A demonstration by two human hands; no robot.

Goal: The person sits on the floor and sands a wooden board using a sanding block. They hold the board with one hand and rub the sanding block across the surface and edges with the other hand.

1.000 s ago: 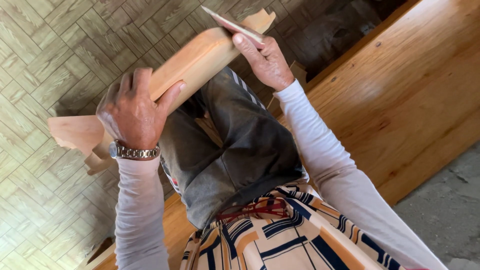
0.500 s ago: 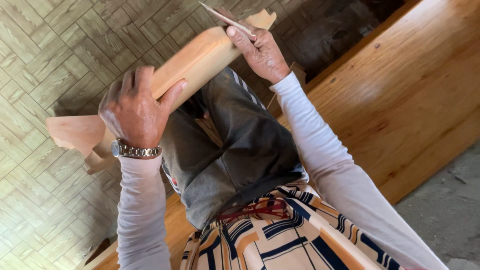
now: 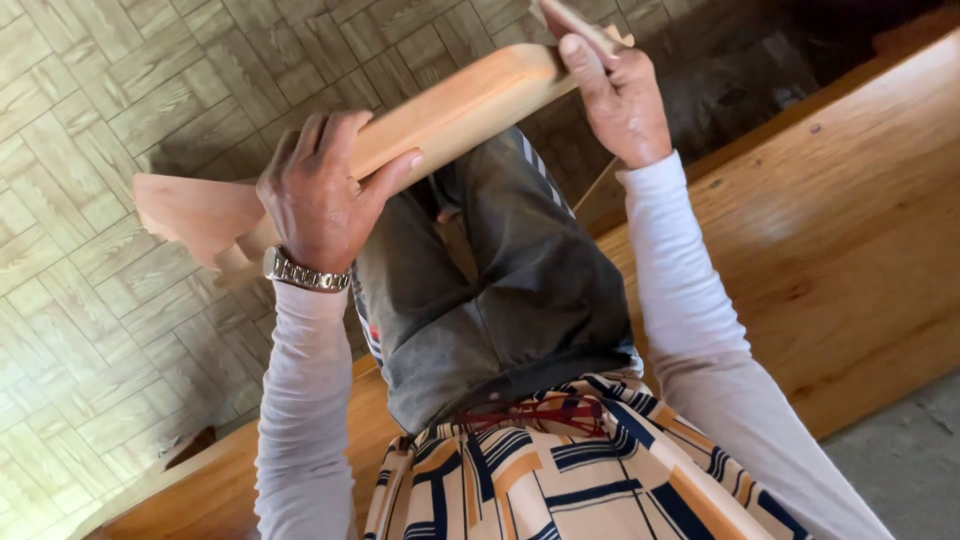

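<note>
Above a parquet-patterned floor and a wooden bench, the left hand wraps a carved wooden piece, while the right hand pinches a small flat tool at its far end.

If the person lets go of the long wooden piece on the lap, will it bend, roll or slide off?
The wooden piece looks solid, so probably stiff. Its rounded upper side suggests it might roll; the wide flat end near the left hand may limit that. Smooth surface, possibly slippery.
</note>
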